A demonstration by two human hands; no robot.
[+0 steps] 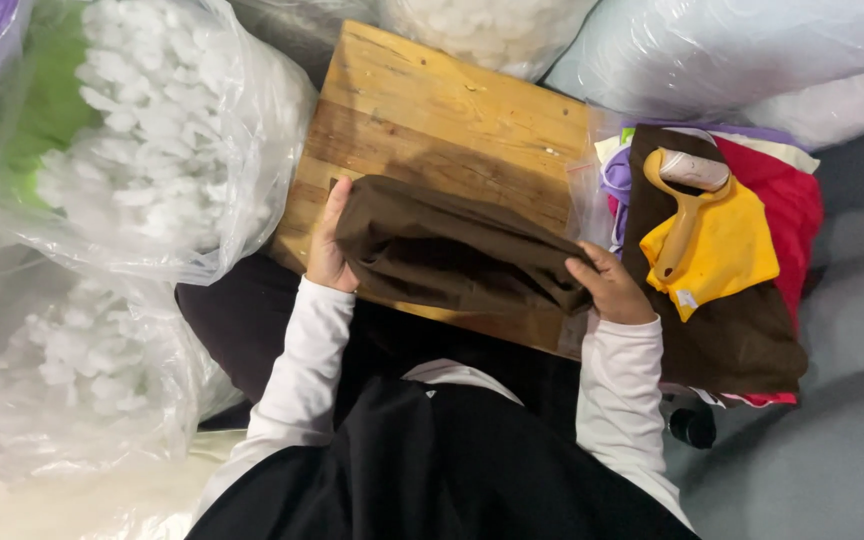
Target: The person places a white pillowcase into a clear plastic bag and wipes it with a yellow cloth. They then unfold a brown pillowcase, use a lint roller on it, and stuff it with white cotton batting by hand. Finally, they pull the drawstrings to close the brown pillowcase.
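A folded dark brown fabric piece (457, 255) lies across the near half of the light wooden board counter (442, 110), held at both ends. The left hand (327, 250) has its grip clamped on the fabric's left end, fingers over the top edge and palm against the side, right at the counter's left edge. The right hand (610, 288) has its grip clamped on the right end, near the counter's right front corner.

The far half of the counter shows bare wood, open behind the fabric. To the left, a large clear plastic bag of white fibre stuffing (152, 130) presses against the counter's left edge; a second bag of the same stuffing (62, 360) sits lower left. More clear bags (492, 30) crowd the far edge.

Just right of the counter lies a stack of coloured fabric pieces (752, 300), brown, red and purple, with a yellow cloth (727, 255) on top. A yellow-handled lint roller (687, 190) rests on that cloth, near the right hand.
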